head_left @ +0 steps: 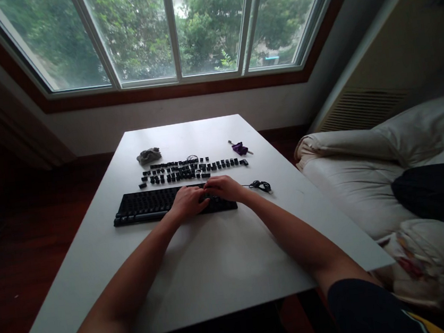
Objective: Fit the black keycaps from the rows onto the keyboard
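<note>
Hands [189,200] [224,186] on keyboard [146,203]; loose keycaps [185,175] rowed across table [201,265]

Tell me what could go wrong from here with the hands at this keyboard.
Loose keycaps lie just beyond the keyboard, so the right hand might knock some out of their rows. The left hand is close beside it over the keyboard, so the two could get in each other's way.
</note>
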`<state>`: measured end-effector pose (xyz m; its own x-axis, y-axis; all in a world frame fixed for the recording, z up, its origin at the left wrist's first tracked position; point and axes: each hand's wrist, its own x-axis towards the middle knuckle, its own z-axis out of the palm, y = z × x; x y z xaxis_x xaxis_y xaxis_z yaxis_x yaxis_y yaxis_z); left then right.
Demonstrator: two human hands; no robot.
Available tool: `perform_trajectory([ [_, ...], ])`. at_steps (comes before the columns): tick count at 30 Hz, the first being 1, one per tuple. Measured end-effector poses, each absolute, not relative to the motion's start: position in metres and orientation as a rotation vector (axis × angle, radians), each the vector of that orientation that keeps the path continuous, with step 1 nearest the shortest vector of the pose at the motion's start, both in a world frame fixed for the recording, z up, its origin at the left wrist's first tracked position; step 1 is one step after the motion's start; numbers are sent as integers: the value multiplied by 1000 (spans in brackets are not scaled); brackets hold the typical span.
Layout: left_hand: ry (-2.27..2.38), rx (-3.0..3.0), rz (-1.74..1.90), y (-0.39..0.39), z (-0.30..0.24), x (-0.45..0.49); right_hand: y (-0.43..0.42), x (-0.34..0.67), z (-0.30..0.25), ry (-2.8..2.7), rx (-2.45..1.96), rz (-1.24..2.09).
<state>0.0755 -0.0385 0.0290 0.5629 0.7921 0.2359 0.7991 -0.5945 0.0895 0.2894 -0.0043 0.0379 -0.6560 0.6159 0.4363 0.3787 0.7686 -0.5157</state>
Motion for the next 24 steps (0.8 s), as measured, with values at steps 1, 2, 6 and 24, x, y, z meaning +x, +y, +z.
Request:
perform_trajectory([
  [1, -1426, -2736, -397, -39, 29, 76, -3, 290, 37, -2327, -756, 530],
  [2, -1447, -2723, -405, -39, 29, 77, -1, 292, 36, -2304, -774, 549],
  [6, -1459, -2724, -437, -39, 27, 77, 5, 300, 33, -2263, -850, 729],
  [24, -1427, -2770, -505, -36, 19, 74, -4, 294, 24, -2226, -791, 709],
])
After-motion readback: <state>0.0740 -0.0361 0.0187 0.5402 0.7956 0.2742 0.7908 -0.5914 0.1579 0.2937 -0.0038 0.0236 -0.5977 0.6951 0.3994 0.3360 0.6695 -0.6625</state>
